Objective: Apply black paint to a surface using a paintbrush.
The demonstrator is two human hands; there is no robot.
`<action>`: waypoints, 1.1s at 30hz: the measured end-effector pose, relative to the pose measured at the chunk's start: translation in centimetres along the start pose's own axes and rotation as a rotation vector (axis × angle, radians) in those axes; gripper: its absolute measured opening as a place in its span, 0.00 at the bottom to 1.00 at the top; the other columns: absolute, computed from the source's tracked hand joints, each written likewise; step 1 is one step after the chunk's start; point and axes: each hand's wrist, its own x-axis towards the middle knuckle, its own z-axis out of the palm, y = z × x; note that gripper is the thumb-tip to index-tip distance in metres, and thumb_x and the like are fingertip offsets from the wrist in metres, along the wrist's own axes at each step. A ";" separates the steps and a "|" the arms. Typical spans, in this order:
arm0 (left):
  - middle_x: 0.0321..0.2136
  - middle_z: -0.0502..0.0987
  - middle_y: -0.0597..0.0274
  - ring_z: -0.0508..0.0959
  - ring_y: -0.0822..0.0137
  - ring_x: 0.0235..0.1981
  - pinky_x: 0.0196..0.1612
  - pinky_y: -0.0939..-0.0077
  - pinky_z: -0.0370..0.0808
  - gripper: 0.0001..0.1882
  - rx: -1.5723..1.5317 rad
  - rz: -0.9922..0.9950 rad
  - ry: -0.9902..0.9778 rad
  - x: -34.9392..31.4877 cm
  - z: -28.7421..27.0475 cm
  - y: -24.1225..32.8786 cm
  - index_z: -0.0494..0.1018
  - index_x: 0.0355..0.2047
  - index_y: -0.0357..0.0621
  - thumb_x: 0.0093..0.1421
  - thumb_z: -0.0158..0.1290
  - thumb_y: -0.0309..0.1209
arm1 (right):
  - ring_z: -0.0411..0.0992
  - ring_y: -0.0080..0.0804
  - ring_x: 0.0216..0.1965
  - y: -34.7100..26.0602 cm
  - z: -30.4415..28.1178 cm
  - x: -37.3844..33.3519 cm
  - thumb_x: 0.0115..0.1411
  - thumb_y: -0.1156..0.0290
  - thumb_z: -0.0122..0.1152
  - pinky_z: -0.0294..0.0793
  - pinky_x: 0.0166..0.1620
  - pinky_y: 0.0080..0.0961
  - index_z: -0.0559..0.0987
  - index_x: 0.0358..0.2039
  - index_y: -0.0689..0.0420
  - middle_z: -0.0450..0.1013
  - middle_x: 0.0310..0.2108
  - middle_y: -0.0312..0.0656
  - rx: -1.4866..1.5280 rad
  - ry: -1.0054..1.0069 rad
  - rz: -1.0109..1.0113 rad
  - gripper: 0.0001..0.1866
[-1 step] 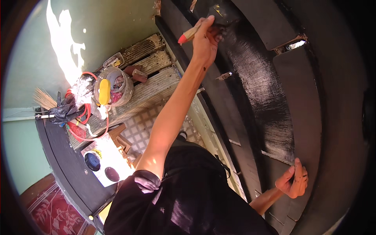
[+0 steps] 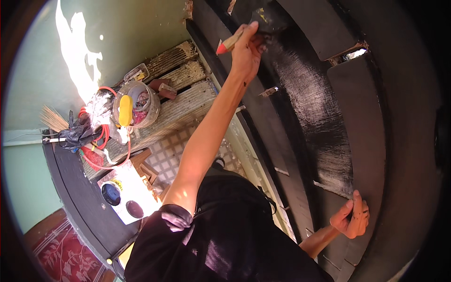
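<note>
My left hand (image 2: 246,51) is closed round the wooden handle of a paintbrush (image 2: 229,43), whose end is red. Its head is mostly hidden by my fingers, against the upper part of a curved black wooden panel (image 2: 310,98). Streaky wet-looking black strokes and a paler, scratched patch run down that panel. Lower right, my right hand (image 2: 351,218) is half curled beside the panel's lower end, thumb and forefinger a little apart, with nothing visible in it. Dark smudges mark its fingers.
Further dark boards (image 2: 361,103) with gaps between them flank the panel. At left, an open tub of dark paint (image 2: 111,193) stands on a bright sheet (image 2: 134,188). Behind it are a bucket (image 2: 152,110) with a yellow object (image 2: 125,110), red tubing (image 2: 104,136) and a black bag (image 2: 77,135).
My left hand and the brush have shifted very slightly down and to the right. My right hand stays where it was.
</note>
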 end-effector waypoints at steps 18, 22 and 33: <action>0.29 0.79 0.68 0.78 0.74 0.28 0.27 0.79 0.70 0.05 -0.009 -0.056 0.096 1.7 -1.2 0.9 0.70 0.30 0.53 0.62 0.53 0.35 | 0.63 0.31 0.13 -0.2 -0.1 0.0 0.55 0.77 0.55 0.67 0.20 0.25 0.80 0.31 0.72 0.70 0.15 0.42 -0.031 -0.008 0.020 0.10; 0.28 0.80 0.66 0.79 0.72 0.26 0.25 0.80 0.70 0.05 0.133 -0.096 0.191 -0.8 -4.7 0.2 0.70 0.29 0.51 0.61 0.54 0.33 | 0.63 0.31 0.12 -0.2 -0.1 -0.1 0.55 0.77 0.55 0.67 0.20 0.25 0.80 0.31 0.72 0.70 0.15 0.42 -0.020 -0.013 0.017 0.10; 0.30 0.79 0.67 0.78 0.74 0.30 0.29 0.81 0.69 0.04 0.140 0.039 0.111 1.7 -1.7 3.6 0.70 0.31 0.51 0.62 0.53 0.34 | 0.61 0.30 0.12 0.0 -0.1 -0.1 0.55 0.78 0.55 0.67 0.19 0.25 0.80 0.32 0.73 0.70 0.15 0.42 -0.013 -0.008 0.004 0.10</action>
